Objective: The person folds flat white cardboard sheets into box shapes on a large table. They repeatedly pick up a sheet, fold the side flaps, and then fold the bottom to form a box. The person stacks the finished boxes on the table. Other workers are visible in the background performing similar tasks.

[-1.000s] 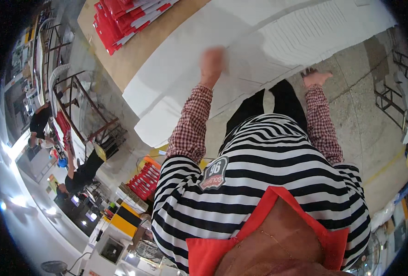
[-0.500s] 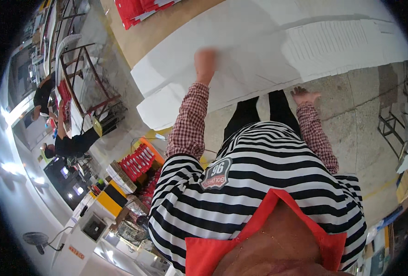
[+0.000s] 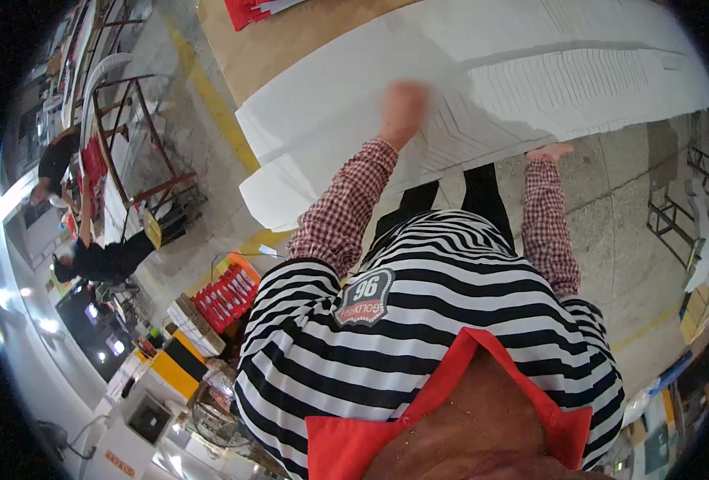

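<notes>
Two long rows of overlapping white sheets (image 3: 322, 188), thin like paper or card, lie fanned out in front of me. My left hand (image 3: 405, 108) is over the nearer row, left of its closely stepped edges; motion smears its fingers, so their grip cannot be read. At the near edge of the same row is my right hand (image 3: 550, 151). Its thumb side points to the right, and the sheets' edge hides most of its fingers. Checked red-and-white sleeves cover both my forearms.
The sheets rest on a brown board (image 3: 290, 48), with a red stack (image 3: 254, 10) at its far left. Red packs (image 3: 225, 298) stand in an orange-edged container at lower left. Two people in dark clothes are by a metal-framed rack (image 3: 142, 152) farther left. A metal stand (image 3: 674, 216) is at right.
My left hand has moved right across the sheets. My right hand has moved slightly right and up to the sheets' near edge, where its fingers, spread before, are now mostly hidden.
</notes>
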Demonstrator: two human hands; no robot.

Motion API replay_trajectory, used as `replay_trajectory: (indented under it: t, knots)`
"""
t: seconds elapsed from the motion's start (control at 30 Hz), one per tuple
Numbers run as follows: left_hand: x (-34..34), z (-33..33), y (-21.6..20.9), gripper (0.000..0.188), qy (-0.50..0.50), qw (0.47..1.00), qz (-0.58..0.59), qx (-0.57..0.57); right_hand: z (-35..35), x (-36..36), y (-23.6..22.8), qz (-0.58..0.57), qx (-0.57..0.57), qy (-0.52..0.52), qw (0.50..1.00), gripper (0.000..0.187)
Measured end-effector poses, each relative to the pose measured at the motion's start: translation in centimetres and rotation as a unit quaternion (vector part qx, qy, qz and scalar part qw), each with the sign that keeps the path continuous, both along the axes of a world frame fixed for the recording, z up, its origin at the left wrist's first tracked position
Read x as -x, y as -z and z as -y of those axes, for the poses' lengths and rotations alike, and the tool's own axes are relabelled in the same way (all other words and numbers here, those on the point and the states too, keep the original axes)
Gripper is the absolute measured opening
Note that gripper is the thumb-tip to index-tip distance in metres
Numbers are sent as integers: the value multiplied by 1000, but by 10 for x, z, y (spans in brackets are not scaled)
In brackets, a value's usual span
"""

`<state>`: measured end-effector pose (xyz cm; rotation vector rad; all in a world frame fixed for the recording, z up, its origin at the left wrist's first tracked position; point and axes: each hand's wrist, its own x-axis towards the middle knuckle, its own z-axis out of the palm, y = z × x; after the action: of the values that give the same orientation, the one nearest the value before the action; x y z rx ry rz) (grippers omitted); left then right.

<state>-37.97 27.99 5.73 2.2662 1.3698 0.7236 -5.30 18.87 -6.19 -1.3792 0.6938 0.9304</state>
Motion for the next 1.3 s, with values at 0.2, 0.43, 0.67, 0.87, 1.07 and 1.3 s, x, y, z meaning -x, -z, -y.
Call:
replay_trajectory:
  t: [0.2,0.43,0.67,0.87,1.07,1.3]
  knots:
    - [26,7,11,26,-5,999,4,48,7,47,-58,-96,-181,8,979,94]
    - [3,21,-1,32,-19,994,60,-92,17,48,-41,-102,-179,-17,978,97]
    - [-85,33,-24,37,39,935,207,286,65,44,-72,-101,-108,148,978,80]
    - [-106,36,25,26,-19,737,483,474,117,-12,-82,-33,-233,-48,971,68]
    - [-181,41,-88,29,-87,873,412,245,138,-64,-143,-96,-347,-197,912,76]
    - [-133,26,-25,25,-83,974,81,197,43,-104,-118,155,-7,-296,943,64]
